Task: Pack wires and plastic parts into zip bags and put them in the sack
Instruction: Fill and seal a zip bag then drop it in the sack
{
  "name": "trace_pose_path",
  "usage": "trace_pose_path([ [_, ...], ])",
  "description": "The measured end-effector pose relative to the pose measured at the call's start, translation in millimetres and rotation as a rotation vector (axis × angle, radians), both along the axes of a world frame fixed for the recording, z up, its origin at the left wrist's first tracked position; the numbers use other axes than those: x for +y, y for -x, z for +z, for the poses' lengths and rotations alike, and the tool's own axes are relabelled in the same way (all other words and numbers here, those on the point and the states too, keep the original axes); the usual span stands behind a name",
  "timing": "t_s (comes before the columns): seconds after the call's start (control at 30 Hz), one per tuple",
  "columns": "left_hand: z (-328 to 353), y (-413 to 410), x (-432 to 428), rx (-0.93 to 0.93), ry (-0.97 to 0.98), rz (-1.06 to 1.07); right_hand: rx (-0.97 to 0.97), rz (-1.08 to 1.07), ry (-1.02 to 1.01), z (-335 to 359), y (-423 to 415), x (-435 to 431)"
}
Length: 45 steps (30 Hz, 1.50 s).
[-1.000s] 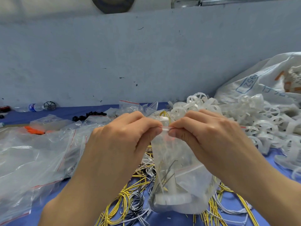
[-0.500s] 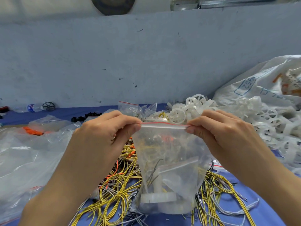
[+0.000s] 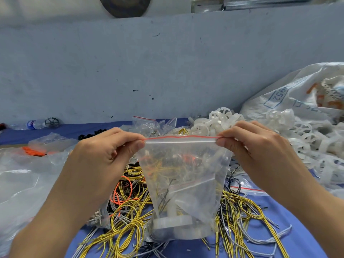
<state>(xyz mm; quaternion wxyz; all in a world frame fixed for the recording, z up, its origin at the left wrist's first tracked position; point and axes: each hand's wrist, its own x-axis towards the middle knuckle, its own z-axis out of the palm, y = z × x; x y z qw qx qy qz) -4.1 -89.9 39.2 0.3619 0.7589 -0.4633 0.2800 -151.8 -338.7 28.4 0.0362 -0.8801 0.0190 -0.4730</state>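
Observation:
A clear zip bag (image 3: 183, 185) with a red strip along its top hangs in front of me, holding a white plastic part and thin wires at its bottom. My left hand (image 3: 104, 155) pinches the left end of the zip strip. My right hand (image 3: 255, 148) pinches the right end, so the strip is stretched flat between them. Under the bag lies a tangle of yellow, grey, black and orange wires (image 3: 130, 207) on the blue table (image 3: 297, 244). White wheel-shaped plastic parts (image 3: 223, 120) are heaped behind. The white sack (image 3: 290, 95) lies at the far right.
Loose clear plastic bags (image 3: 20, 183) cover the table's left side, with an orange wire bundle (image 3: 33, 151) among them. Small black parts (image 3: 91, 135), a water bottle (image 3: 34, 124) and a dark wheel (image 3: 52, 122) sit along the grey wall (image 3: 149, 71).
My hands have slid apart along the zip strip, from pinching together at the middle to holding its two ends. The bag now hangs spread wide.

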Motion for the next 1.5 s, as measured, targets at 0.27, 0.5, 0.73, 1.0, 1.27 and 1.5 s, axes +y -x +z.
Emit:
trace_pose_path([
  [0.27,-1.1,0.3,-2.2,0.001,0.017,-0.024,-0.030,0.050,-0.149,-4.4,-1.5,-9.0],
  [0.5,11.0,-2.9,-46.8,-0.045,0.023,-0.125,-0.030,-0.038,-0.254,14.1,29.7,-28.0],
  [0.73,58.6,25.9,-228.7,0.148,-0.013,-0.342,0.006,-0.400,-0.287,67.1,107.1,-137.4],
  [1.0,156.1,147.7,-467.4,0.640,0.167,-0.780,-0.381,-0.756,-0.311,162.8,218.1,-259.0],
  [1.27,39.3,153.1,-603.4,0.652,0.054,-0.826,0.001,-0.908,0.024,-5.1,211.0,-295.8],
  [1.5,-80.6,97.7,-628.1,0.392,-0.276,-0.621,0.461,-1.008,-0.157,-94.4,159.8,-319.9],
])
